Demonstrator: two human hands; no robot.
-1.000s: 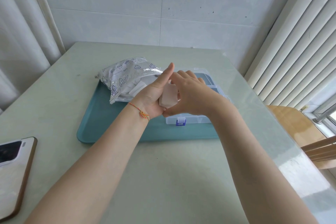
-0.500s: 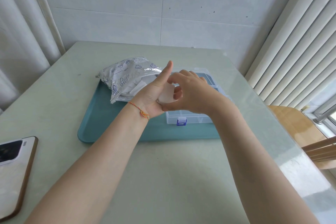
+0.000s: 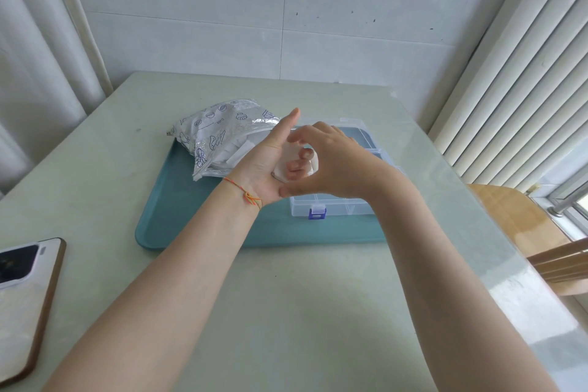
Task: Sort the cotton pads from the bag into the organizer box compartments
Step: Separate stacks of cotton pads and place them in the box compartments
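Pads (image 3: 281, 165) sit mid-frame, a small white stack pinched between my two hands, above the tray (image 3: 178, 216) and just left of the box (image 3: 337, 207). Left hand (image 3: 267, 169) is up on edge, thumb straight, fingers wrapped behind the stack. Right hand (image 3: 327, 165) is curled over it from the right, fingertips on the stack's face and thumb touching the left palm's heel, so hands are together, both clamped on the pads. Bag (image 3: 222, 137) lies open at upper left of the tray, more white pads showing inside. Box lid is up; compartments mostly hidden behind my right wrist, so I can't tell what's filled. Phone (image 3: 22, 296) at lower left, unrelated.

Step in hand, I'd say: squaring the stack before dropping it in. To do it well I'd keep the squeeze light since cotton squashes and fans out, align edges against the left palm, then carry it with the right hand alone and lower it flat into one compartment, not across a divider
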